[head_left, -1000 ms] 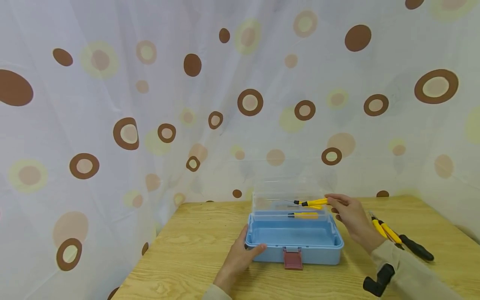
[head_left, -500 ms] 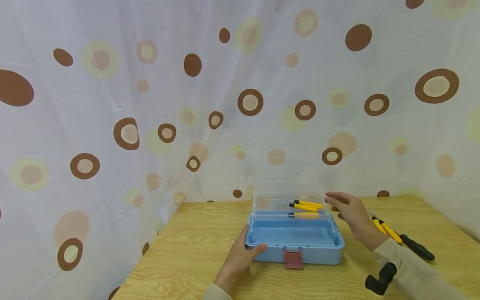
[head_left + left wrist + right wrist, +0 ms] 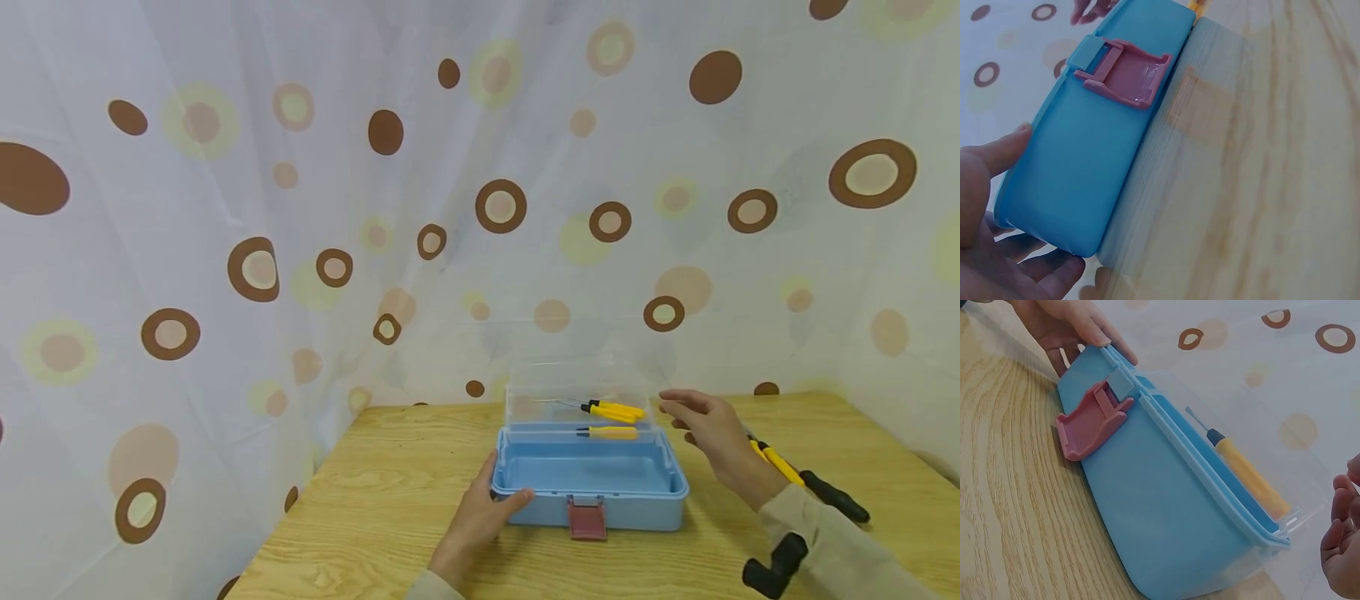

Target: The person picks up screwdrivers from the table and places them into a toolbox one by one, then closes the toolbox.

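Observation:
A light blue toolbox (image 3: 592,515) with a dark pink latch (image 3: 587,520) stands on the table, its clear lid (image 3: 540,408) tipped back. My left hand (image 3: 480,504) grips its left front corner, thumb on the rim and fingers round the side; the left wrist view shows the thumb (image 3: 1007,150) against the wall. Beyond the tray, three screwdrivers with yellow handles lie in the lid, among them the front screwdriver (image 3: 611,432) and a screwdriver (image 3: 611,413) behind it. Just right of the lid, my right hand (image 3: 712,433) hovers, fingers loosely bent and holding nothing.
Right of the toolbox, partly behind the right forearm, lie a yellow-handled tool (image 3: 780,463) and a tool with a black handle (image 3: 834,497). A patterned curtain (image 3: 420,167) hangs behind the wooden table (image 3: 360,517).
My right hand held a yellow-handled screwdriver over the lid, let it go there beside the others, then drew back slightly to the right. The left hand has stayed on the toolbox.

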